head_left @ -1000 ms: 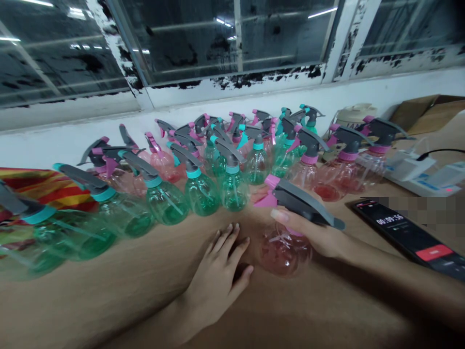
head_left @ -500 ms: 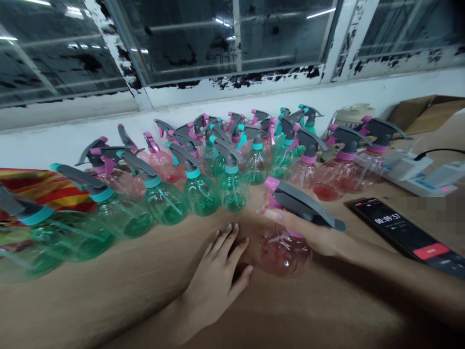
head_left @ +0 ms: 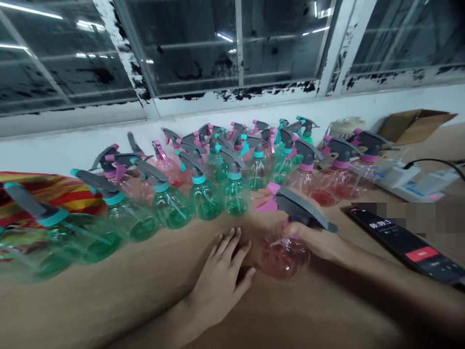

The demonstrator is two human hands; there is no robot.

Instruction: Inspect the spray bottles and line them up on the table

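Brown wooden tabletop under dark window with peeling white frame. Rows of green and pink spray bottles along wall. Left hand flat, fingers spread, holding nothing. Right hand wrapped round neck of pink translucent plastic spray bottle with grey trigger, upright on tabletop between hands. Black phone at right shows timer, digits blurred.

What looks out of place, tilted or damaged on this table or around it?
The window frame has badly flaked paint. At the back left, a few pink bottles seem to lean askew instead of standing upright. One pink spray bottle, gripped by the right hand, stands apart from the others. No spill shows.
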